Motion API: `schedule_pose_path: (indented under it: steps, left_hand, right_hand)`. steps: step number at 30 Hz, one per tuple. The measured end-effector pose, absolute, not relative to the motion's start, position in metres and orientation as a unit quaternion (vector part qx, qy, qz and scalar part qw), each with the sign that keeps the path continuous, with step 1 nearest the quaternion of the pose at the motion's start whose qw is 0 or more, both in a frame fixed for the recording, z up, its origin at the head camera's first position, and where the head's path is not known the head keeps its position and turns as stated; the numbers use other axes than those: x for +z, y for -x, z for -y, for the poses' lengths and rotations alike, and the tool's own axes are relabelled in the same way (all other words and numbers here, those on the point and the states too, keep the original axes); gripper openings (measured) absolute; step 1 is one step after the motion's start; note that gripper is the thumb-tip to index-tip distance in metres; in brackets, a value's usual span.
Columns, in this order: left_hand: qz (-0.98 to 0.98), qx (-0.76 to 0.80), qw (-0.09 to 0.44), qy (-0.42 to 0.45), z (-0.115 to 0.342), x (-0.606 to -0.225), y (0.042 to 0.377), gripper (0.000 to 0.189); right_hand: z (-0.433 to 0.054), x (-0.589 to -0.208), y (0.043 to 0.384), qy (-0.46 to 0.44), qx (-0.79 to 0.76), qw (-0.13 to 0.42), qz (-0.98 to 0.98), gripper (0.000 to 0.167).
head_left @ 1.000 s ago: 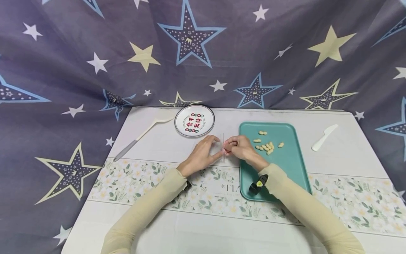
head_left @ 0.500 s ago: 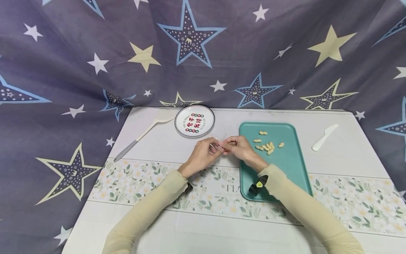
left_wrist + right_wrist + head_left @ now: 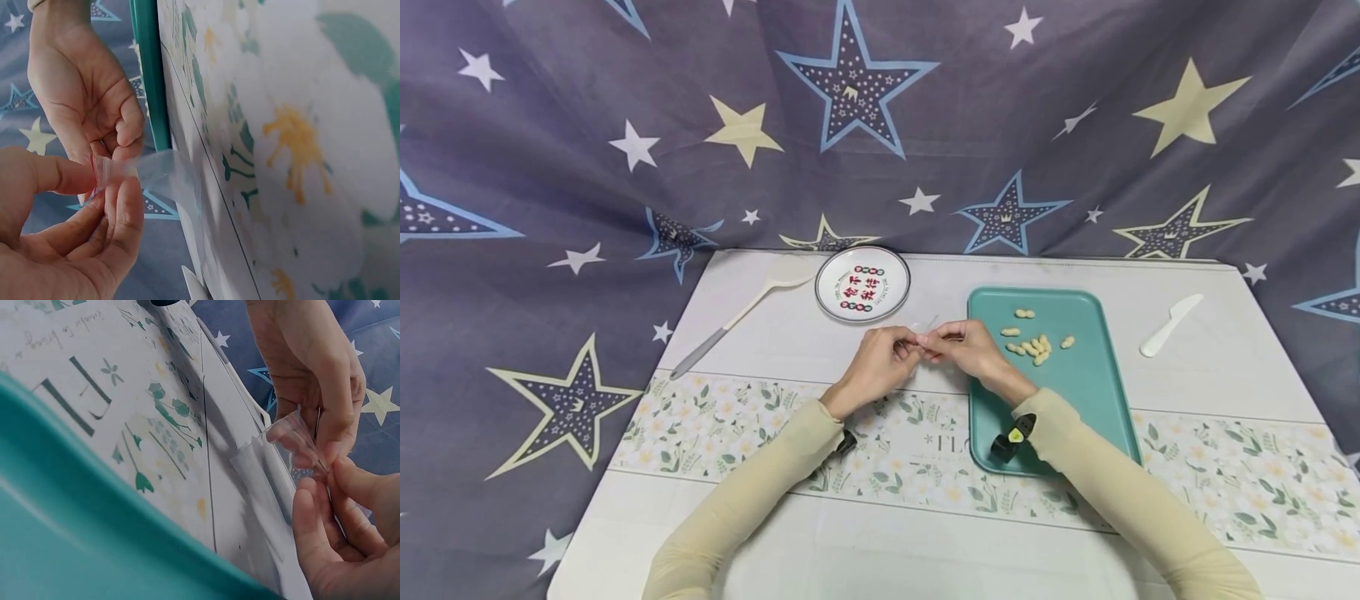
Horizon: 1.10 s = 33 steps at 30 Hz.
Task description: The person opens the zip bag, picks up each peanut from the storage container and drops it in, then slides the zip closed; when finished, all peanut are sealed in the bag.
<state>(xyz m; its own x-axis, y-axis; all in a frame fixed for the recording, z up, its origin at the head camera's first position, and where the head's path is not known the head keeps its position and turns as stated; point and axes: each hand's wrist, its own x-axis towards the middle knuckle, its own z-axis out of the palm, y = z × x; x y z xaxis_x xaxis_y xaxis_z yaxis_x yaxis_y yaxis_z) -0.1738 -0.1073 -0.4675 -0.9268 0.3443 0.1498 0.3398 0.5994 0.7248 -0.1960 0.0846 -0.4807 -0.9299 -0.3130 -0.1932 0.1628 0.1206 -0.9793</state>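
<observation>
A small clear zip-lock bag [image 3: 172,175] with a red line along its mouth hangs between my two hands. My left hand [image 3: 874,362] pinches the bag's top edge between thumb and fingers. From the other side, my right hand [image 3: 973,350] pinches the same edge, the fingertips of both hands meeting there. In the right wrist view the bag's transparent body [image 3: 265,487] droops below the fingers, over the white tabletop. Part of the mouth is hidden behind the thumbs.
Right of the hands lies a teal tray [image 3: 1075,408] with several peanuts [image 3: 1040,346], the right wrist above its left edge. A round plate [image 3: 862,285] stands behind. A long-handled spoon [image 3: 730,325] lies left, a white plastic knife [image 3: 1171,325] far right.
The left fingers, spread and apart from the right hand a second ago, have closed in on the bag's edge beside the right fingertips. The bag has turned from edge-on.
</observation>
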Motion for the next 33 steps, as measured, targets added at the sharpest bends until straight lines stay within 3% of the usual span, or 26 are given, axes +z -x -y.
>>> schedule_pose_path:
  steps: [12, 33]
  left_hand:
    - [-0.886, 0.423, 0.007, -0.192, 0.1096, -0.4658, 0.1746, 0.021]
    - [-0.878, 0.439, 0.028, -0.19, 0.1097, -0.4655, 0.173, 0.02]
  right_hand:
    - [-0.0891, -0.4813, 0.1962, 0.077, -0.684, 0.203, -0.696, 0.029]
    - [-0.0932, -0.4854, 0.1976, 0.105, -0.674, 0.181, -0.709, 0.027]
